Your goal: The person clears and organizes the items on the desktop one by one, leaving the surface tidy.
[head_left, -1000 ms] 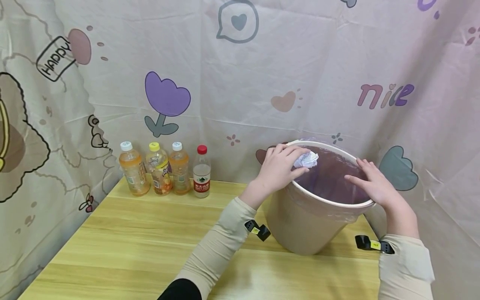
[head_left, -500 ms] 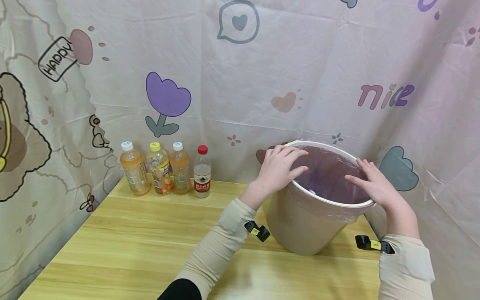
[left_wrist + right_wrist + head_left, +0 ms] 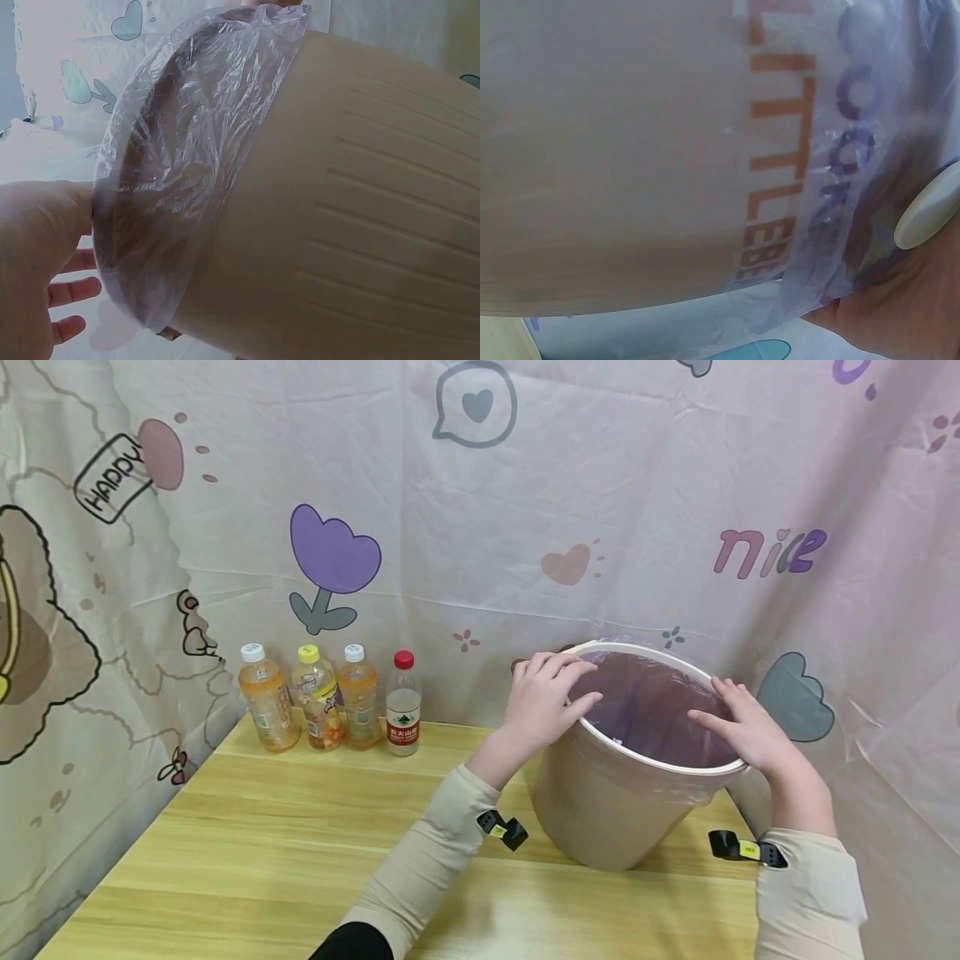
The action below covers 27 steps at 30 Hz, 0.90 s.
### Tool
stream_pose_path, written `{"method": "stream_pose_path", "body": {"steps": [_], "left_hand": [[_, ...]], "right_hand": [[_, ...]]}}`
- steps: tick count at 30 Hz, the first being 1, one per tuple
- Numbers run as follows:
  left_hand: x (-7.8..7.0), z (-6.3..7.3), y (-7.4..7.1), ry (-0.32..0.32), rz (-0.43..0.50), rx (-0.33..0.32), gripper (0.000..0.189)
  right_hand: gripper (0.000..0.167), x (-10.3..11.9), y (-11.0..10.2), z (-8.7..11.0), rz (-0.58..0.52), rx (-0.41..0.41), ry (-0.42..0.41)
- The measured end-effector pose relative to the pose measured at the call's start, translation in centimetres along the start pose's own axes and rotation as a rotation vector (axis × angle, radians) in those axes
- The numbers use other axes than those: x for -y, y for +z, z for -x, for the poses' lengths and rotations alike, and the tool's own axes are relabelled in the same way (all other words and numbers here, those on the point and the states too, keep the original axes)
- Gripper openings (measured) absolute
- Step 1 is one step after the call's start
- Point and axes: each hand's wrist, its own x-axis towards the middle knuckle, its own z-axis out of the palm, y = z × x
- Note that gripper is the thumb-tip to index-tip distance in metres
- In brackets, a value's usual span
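Note:
A beige trash bin point(image 3: 611, 827) stands on the right of the table, lined with a thin, clear purplish bag point(image 3: 217, 112) folded over its white rim. My left hand point(image 3: 543, 697) is at the bin's left rim and holds nothing. Its fingers and thumb are parted; in the left wrist view several fingers point(image 3: 75, 291) show apart beyond the rim. My right hand point(image 3: 757, 727) holds the bin's right rim, thumb over the opening and fingers along the rim. In the right wrist view, orange lettering point(image 3: 772, 195) shows through the bag. Most of the bin's inside is hidden.
Along the back left of the wooden table point(image 3: 300, 835) stand several drink bottles: two white-capped orange ones, a yellow-capped one point(image 3: 318, 697), and a red-capped one point(image 3: 403, 706). A printed curtain point(image 3: 480, 527) hangs close behind the bin and bottles.
The crumpled white paper my left hand pinched one second ago has been let go into the bin. My left hand has since drawn slightly left; the right hand has stayed put.

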Motion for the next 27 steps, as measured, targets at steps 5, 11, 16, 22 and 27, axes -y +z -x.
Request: {"method": "stream_pose_path", "body": {"steps": [5,11,16,22,27], "left_hand": [[0.7,0.7,-0.1,0.009,0.01,-0.046,0.038],[1.7,1.7,-0.3,-0.001,0.022,-0.091,0.04],[2.8,2.5,-0.3,-0.012,0.03,-0.122,0.039],[4.3,3.5,-0.6,-0.018,0.042,-0.173,0.038],[5.8,4.5,-1.1,-0.058,0.022,-0.176,0.038]], "right_hand": [[0.084,0.1,-0.1,0.1,-0.001,0.002,0.003],[0.084,0.1,0.0,0.1,-0.007,0.002,0.003],[0.084,0.1,0.0,0.1,-0.008,0.001,0.004],[0.084,0.0,0.0,0.1,-0.01,-0.003,-0.001],[0.084,-0.1,0.0,0.0,-0.012,-0.006,-0.009]]}}
